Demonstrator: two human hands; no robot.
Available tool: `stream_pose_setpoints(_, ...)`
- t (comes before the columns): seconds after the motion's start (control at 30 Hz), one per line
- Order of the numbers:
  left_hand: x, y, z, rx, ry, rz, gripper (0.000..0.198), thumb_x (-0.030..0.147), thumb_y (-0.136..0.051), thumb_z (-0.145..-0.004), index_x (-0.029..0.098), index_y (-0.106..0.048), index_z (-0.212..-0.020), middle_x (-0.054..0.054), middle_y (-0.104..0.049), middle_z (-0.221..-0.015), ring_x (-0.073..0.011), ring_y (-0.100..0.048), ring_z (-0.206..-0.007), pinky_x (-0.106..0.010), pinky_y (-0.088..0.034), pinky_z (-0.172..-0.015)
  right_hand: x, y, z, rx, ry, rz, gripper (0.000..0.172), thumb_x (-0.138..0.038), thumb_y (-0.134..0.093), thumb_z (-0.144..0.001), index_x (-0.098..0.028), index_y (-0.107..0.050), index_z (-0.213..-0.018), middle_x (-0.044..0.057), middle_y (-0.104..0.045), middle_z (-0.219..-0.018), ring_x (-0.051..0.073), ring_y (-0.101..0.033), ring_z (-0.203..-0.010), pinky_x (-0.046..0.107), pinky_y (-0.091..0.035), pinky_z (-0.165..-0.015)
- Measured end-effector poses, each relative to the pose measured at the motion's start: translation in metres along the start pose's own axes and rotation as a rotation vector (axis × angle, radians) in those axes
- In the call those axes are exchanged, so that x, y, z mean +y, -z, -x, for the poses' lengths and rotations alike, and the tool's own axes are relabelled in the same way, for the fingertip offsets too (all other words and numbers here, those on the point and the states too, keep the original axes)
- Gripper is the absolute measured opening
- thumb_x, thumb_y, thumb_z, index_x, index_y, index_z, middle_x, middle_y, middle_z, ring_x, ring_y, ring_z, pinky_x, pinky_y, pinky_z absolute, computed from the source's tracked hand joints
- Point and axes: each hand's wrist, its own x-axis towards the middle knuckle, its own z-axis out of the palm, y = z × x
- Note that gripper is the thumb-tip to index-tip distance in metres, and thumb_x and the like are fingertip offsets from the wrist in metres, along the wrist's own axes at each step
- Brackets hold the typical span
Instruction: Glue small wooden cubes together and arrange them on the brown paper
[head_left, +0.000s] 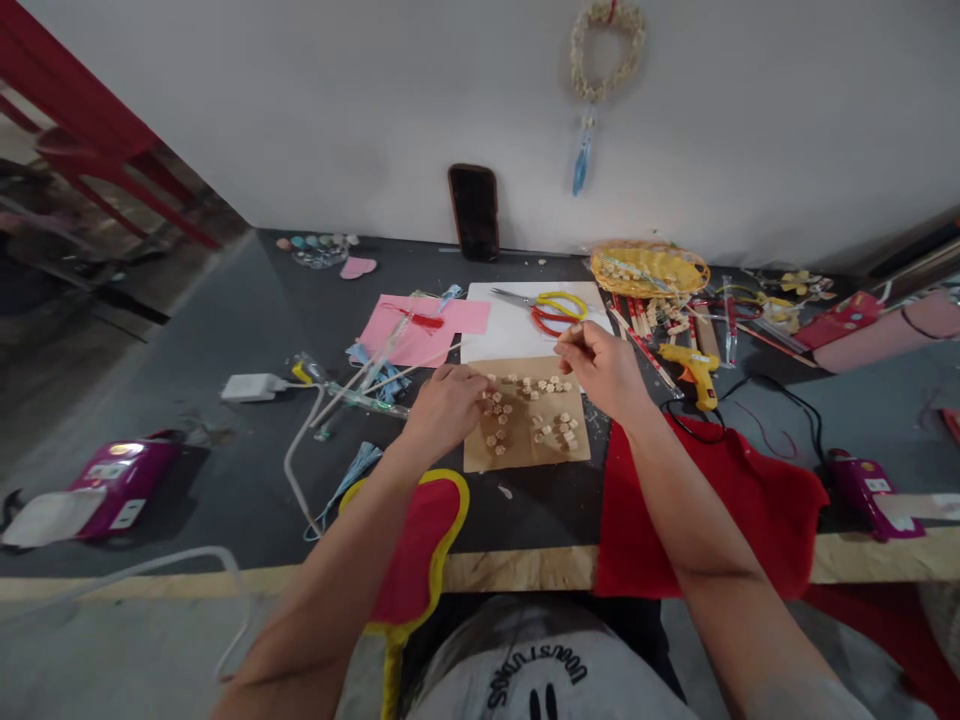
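Observation:
A sheet of brown paper [517,452] lies on the dark table in front of me, scattered with several small pale flower-shaped pieces [564,425]. My left hand [448,402] is over the sheet's left edge, its fingers bent together beside some of these pieces. What they hold, if anything, is hidden. Above the sheet's upper right corner, my right hand [596,365] has its thumb and fingertips pinched together; anything between them is too small to name. Scissors [555,308] with one yellow and one red handle lie just beyond it on white paper [487,342].
Pink paper [412,345], sticks and blue tassels [362,462] lie left. A phone [474,212] leans on the wall. At right are a yellow basket [651,268], a yellow glue gun [697,374] and red cloth [720,500]. A yellow-rimmed red fan [420,530] overlaps the front edge.

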Motion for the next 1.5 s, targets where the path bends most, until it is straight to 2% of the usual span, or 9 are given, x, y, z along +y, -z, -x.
stream_pose_setpoints(0.17, -0.009, -0.01, -0.012, 0.055, 0.034, -0.075, 0.032, 0.023, -0.046, -0.087, 0.021, -0.07, -0.106, -0.012, -0.068, -0.113, -0.028, -0.055, -0.11, -0.043, -0.042, -0.096, 0.0, -0.003, 0.002, -0.029, 0.002, -0.019, 0.012, -0.026, -0.05, -0.089, -0.019, -0.06, -0.089, 0.001, -0.067, -0.075, 0.012, -0.066, -0.066, 0.025, -0.051, -0.065)
stream_pose_setpoints(0.43, -0.005, -0.008, -0.03, -0.051, 0.096, -0.089, 0.027, 0.033, -0.052, -0.082, 0.018, -0.074, -0.088, -0.014, -0.071, -0.089, -0.0309, -0.06, -0.09, -0.039, -0.045, -0.077, -0.003, 0.0, 0.003, -0.069, 0.068, 0.091, 0.028, -0.027, -0.044, -0.093, -0.018, -0.057, -0.116, 0.004, -0.071, -0.083, 0.014, -0.066, -0.069, 0.027, -0.05, -0.067)
stream_pose_setpoints(0.57, -0.009, -0.007, -0.033, -0.006, 0.131, 0.141, 0.019, 0.03, -0.057, -0.078, 0.02, -0.073, -0.081, -0.009, -0.072, -0.081, -0.0244, -0.062, -0.079, -0.033, -0.044, -0.071, -0.002, 0.0, 0.001, -0.072, 0.063, 0.13, 0.026, -0.023, -0.046, -0.091, -0.018, -0.059, -0.114, 0.005, -0.072, -0.087, 0.016, -0.066, -0.074, 0.027, -0.049, -0.068)
stream_pose_setpoints(0.7, -0.008, -0.002, -0.033, 0.117, 0.191, 0.555, 0.027, 0.038, -0.061, -0.077, 0.017, -0.071, -0.09, -0.007, -0.073, -0.087, -0.0195, -0.062, -0.076, -0.029, -0.046, -0.071, 0.004, -0.007, 0.0, -0.106, 0.016, 0.085, 0.025, -0.019, -0.05, -0.088, -0.018, -0.061, -0.11, 0.005, -0.073, -0.089, 0.015, -0.068, -0.076, 0.027, -0.05, -0.07)
stream_pose_setpoints(0.9, 0.014, 0.003, -0.028, 0.171, 0.2, 0.909, 0.038, 0.046, -0.07, -0.072, 0.014, -0.07, -0.094, -0.007, -0.071, -0.089, -0.0175, -0.061, -0.078, -0.028, -0.048, -0.071, 0.007, -0.031, 0.003, -0.229, -0.141, -0.224, 0.037, -0.021, -0.055, -0.086, -0.015, -0.057, -0.122, 0.004, -0.073, -0.083, 0.011, -0.064, -0.062, 0.025, -0.052, -0.064)
stream_pose_setpoints(1.0, 0.023, 0.002, -0.025, 0.21, 0.158, 0.906, 0.036, 0.044, -0.068, -0.075, 0.015, -0.069, -0.096, -0.007, -0.07, -0.093, -0.0176, -0.062, -0.079, -0.028, -0.049, -0.072, 0.006, -0.043, 0.004, -0.293, -0.245, -0.437, 0.041, -0.021, -0.059, -0.084, -0.014, -0.054, -0.124, 0.002, -0.072, -0.078, 0.01, -0.063, -0.058, 0.024, -0.054, -0.06)
stream_pose_setpoints(1.13, 0.03, 0.002, -0.021, 0.276, 0.1, 0.748, 0.026, 0.039, -0.064, -0.08, 0.017, -0.069, -0.094, -0.006, -0.07, -0.095, -0.0185, -0.062, -0.085, -0.03, -0.048, -0.078, 0.006, -0.049, 0.005, -0.322, -0.319, -0.575, 0.019, -0.03, -0.064, -0.082, -0.016, -0.063, -0.096, 0.001, -0.07, -0.074, 0.01, -0.064, -0.058, 0.022, -0.054, -0.056)
stream_pose_setpoints(1.2, 0.031, 0.004, -0.02, 0.313, 0.077, 0.662, 0.024, 0.038, -0.062, -0.082, 0.018, -0.07, -0.093, -0.006, -0.07, -0.097, -0.0193, -0.062, -0.089, -0.031, -0.047, -0.082, 0.005, -0.047, 0.004, -0.289, -0.338, -0.586, 0.019, -0.036, -0.065, -0.081, -0.017, -0.062, -0.084, 0.0, -0.068, -0.071, 0.009, -0.062, -0.055, 0.021, -0.052, -0.053)
stream_pose_setpoints(1.5, 0.006, -0.003, -0.026, 0.315, 0.143, 0.503, 0.028, 0.038, -0.057, -0.084, 0.018, -0.07, -0.098, -0.007, -0.071, -0.102, -0.0201, -0.061, -0.094, -0.03, -0.047, -0.081, -0.004, -0.013, 0.0, -0.18, -0.154, -0.537, 0.03, -0.048, -0.063, -0.082, -0.019, -0.055, -0.077, -0.004, -0.058, -0.063, 0.006, -0.049, -0.049, 0.02, -0.042, -0.049)
